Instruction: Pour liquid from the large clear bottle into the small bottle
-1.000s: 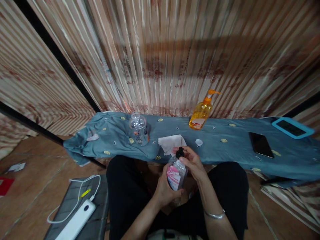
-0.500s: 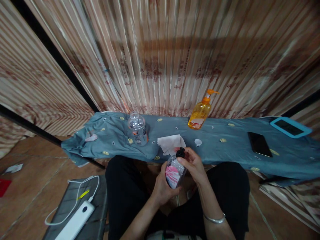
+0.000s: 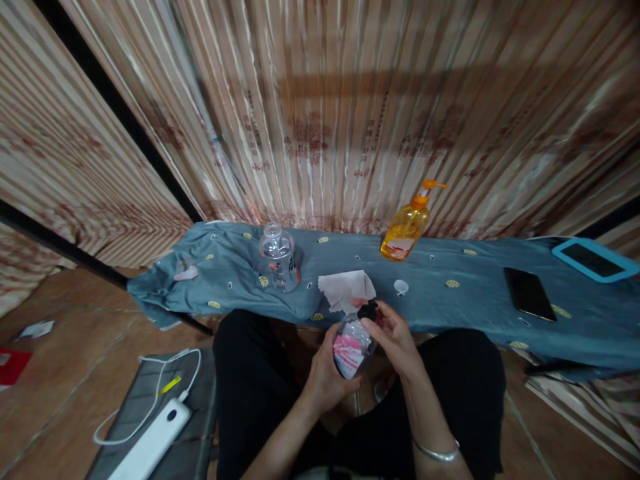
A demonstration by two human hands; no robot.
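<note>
My left hand (image 3: 325, 373) is wrapped round the body of a clear bottle (image 3: 352, 348) with a pink and white label, tilted above my lap. At the bottle's top, the fingers of my right hand (image 3: 396, 337) pinch its black cap (image 3: 368, 311). Whether the cap sits on the neck or is loose, I cannot tell. Just behind the bottle, a white cloth or tissue (image 3: 346, 287) lies on the blue-grey covered table (image 3: 340, 250). An uncapped clear bottle (image 3: 280, 259) stands to the left, and an orange pump bottle (image 3: 405, 230) stands at the back.
A small white round piece (image 3: 401, 287) lies right of the tissue. Farther right are a black phone (image 3: 529, 294) and a blue-framed device (image 3: 595, 259). A white power bank (image 3: 150, 441) with a cable rests on a grey seat (image 3: 193, 433) at lower left.
The black cap and my right fingers have shifted slightly right and down, and the cap looks tilted differently. My left hand keeps its hold. The whole view has moved a little.
</note>
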